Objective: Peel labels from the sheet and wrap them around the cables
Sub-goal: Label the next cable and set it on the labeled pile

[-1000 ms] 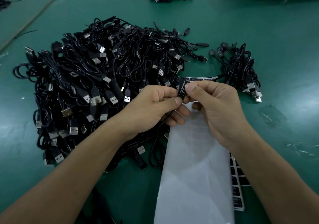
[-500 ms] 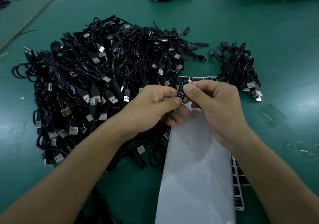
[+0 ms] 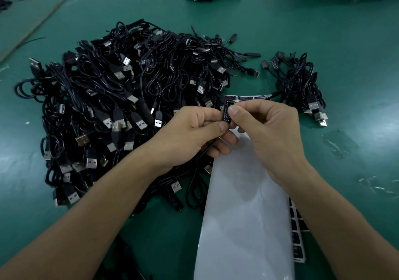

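Barely any shift: left hand (image 3: 192,133) keeps pinching the cable (image 3: 206,150), right hand (image 3: 269,133) fingers (image 3: 234,110) keep pinching the label (image 3: 226,112) round it; wrap seemingly being sealed.

Glossy white backing paper (image 3: 246,215), matt green table (image 3: 323,42), metal-tipped cable plugs (image 3: 121,124).

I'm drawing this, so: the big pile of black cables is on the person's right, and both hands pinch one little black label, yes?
Not quite. The head view shows the big pile on the person's left. The left hand and right hand do pinch one little black label.
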The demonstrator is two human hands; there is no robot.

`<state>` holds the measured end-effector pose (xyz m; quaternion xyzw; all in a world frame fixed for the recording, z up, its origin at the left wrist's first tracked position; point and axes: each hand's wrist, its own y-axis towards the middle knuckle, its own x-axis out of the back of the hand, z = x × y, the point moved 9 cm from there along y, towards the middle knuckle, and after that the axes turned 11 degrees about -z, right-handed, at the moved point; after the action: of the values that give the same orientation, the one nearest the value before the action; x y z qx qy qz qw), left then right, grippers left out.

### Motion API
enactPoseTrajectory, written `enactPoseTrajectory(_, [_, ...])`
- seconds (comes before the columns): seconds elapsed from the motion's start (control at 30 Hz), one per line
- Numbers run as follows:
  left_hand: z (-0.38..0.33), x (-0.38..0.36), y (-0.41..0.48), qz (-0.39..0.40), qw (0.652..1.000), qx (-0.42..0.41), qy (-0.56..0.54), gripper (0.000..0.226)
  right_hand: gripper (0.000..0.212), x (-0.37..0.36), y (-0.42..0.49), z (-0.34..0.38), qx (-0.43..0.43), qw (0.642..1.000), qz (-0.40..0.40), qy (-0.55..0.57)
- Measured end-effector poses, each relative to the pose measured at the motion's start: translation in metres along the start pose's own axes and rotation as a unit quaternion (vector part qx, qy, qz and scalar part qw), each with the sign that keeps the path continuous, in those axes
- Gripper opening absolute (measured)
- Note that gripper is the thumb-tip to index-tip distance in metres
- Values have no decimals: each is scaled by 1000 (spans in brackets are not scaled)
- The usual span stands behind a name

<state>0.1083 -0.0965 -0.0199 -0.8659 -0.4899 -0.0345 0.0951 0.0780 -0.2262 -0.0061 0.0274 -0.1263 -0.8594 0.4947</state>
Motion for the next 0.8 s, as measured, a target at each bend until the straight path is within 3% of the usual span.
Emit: enactPoseTrajectory(0.8, [-1, -2, 0, -1, 1000, 1, -5, 20, 12, 3, -4, 7, 14, 999, -34, -9])
